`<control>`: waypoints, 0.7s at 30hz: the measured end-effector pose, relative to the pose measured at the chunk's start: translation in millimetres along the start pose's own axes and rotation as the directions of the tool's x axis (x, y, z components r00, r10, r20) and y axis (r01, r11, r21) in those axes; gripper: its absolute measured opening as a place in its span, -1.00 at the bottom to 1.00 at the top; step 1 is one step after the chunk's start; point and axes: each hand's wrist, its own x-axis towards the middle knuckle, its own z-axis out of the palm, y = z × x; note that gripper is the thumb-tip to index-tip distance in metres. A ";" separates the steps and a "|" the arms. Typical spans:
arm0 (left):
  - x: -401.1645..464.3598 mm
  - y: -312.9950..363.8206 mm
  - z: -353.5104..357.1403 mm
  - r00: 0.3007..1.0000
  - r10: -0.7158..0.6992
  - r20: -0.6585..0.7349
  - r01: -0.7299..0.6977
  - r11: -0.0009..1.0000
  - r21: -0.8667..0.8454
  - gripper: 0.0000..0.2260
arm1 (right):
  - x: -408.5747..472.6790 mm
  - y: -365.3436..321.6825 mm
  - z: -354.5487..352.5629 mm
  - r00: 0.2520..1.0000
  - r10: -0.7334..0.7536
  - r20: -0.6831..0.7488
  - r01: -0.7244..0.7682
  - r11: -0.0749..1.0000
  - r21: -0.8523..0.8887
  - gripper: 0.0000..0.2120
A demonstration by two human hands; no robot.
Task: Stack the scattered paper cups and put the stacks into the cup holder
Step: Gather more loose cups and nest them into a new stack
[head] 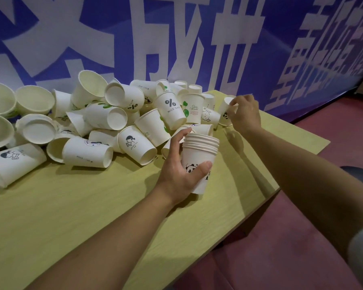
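You have the desk [76, 216] in front of you, with its right edge running off toward the far right and the floor [291, 237] beyond it. A heap of loose cups [113, 122] lies across the far left and middle of the desk, against the banner [176, 38] standing behind it. Your left hand [182, 168] holds a stack of cups [199, 155] just right of the heap, over the desk's near-right part. Farther and to the right, your right hand [244, 114] pinches a single cup [226, 110] at the heap's right end.
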 end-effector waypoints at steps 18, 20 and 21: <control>-9.9 9.6 -2.2 0.986 0.027 0.162 -0.024 0.999 -0.024 -0.31 | -119.3 -21.9 -82.4 0.995 0.003 -0.100 0.072 0.675 0.734 -0.87; -11.3 11.5 -2.3 0.984 0.026 0.173 -0.025 1.000 -0.013 -0.30 | -135.5 -33.3 -90.4 0.987 -0.107 -0.122 0.163 0.650 0.742 -0.89; -12.0 12.6 -2.6 0.985 0.021 0.172 -0.021 1.000 -0.006 -0.27 | -142.4 -37.6 -93.0 0.979 -0.162 -0.123 0.199 0.643 0.740 -0.90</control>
